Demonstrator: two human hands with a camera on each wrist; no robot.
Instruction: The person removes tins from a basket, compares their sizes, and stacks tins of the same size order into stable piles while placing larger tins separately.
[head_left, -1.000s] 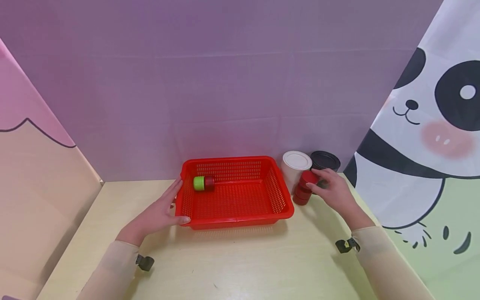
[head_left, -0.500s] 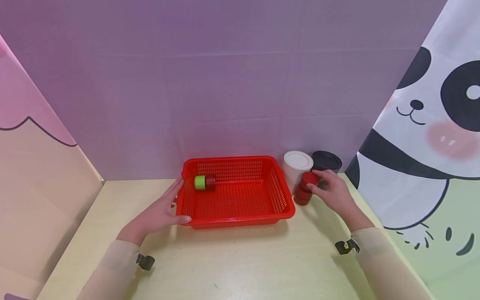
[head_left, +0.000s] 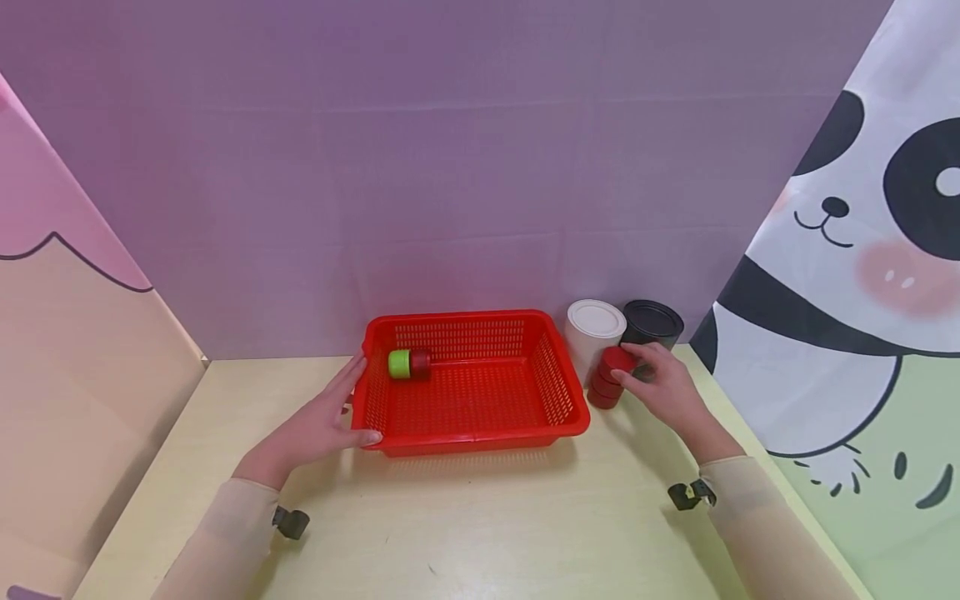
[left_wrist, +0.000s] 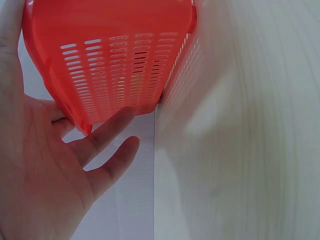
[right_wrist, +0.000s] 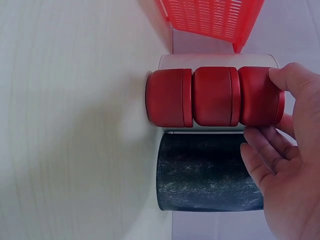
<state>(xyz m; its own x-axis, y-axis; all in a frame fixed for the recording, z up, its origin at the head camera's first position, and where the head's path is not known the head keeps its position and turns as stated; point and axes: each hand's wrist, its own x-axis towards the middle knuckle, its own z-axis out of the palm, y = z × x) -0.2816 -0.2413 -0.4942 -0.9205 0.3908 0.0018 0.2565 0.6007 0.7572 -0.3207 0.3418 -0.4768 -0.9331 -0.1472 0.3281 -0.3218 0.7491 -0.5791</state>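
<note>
Three small red round tins stand in an upright stack, with a lower tin [right_wrist: 167, 98], a middle tin [right_wrist: 214, 96] and a top tin [right_wrist: 259, 96]. My right hand [head_left: 666, 387] pinches the top tin between thumb and fingers; it sits against the one beneath. On the other side, my left hand [head_left: 318, 429] rests at the left rim of a red plastic basket [head_left: 472, 437], fingers extended along the side and thumb at the front corner. Inside the basket lie a green piece [head_left: 399, 364] and a dark red piece [head_left: 420, 364], end to end.
Right behind the stack is a white lidded canister [head_left: 588, 337], close to the basket's right side. A black lidded canister [head_left: 651, 321] stands beside it, partly hidden by my right hand. A purple cloth wall [head_left: 465, 208] rises behind the pale wooden table [head_left: 480, 525].
The top tin has moved slightly left and down and now lines up better with the tins below, my right hand moving with it. My left hand and the basket stay put.
</note>
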